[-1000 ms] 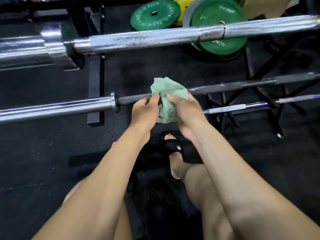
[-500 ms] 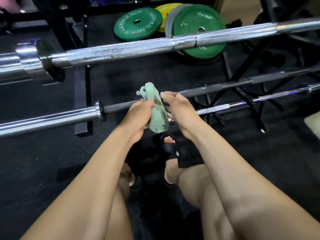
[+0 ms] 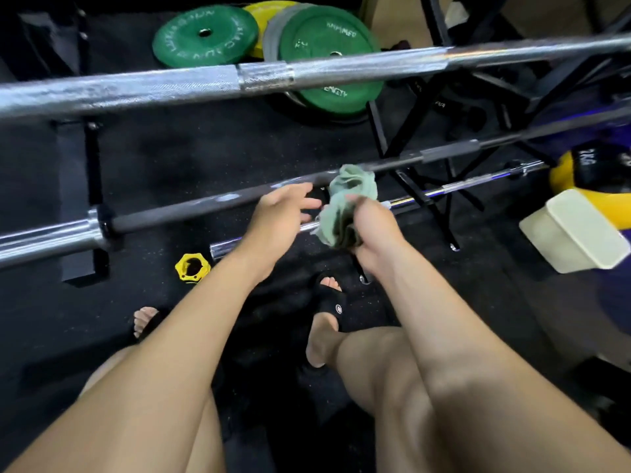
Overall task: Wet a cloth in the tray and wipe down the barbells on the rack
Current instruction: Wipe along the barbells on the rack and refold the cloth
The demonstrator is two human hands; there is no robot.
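Note:
My right hand (image 3: 370, 230) grips a bunched green cloth (image 3: 348, 203) in front of the dark middle barbell (image 3: 191, 208). My left hand (image 3: 283, 213) is just left of the cloth with its fingers stretched out toward it, holding nothing. A thick chrome barbell (image 3: 307, 71) runs across the top of the view, nearer to me. A thin chrome bar (image 3: 454, 187) lies lower behind the cloth. A cream tray (image 3: 577, 233) stands on the floor at the right.
Green plates (image 3: 205, 37) and a yellow plate lean at the back on the black floor. A yellow collar (image 3: 192, 268) lies on the floor under my left arm. Black rack legs (image 3: 423, 186) cross at the right. My sandalled feet are below.
My left hand has let go of the cloth and opened; my right hand now holds the cloth alone. The view has swung right, bringing the cream tray into sight.

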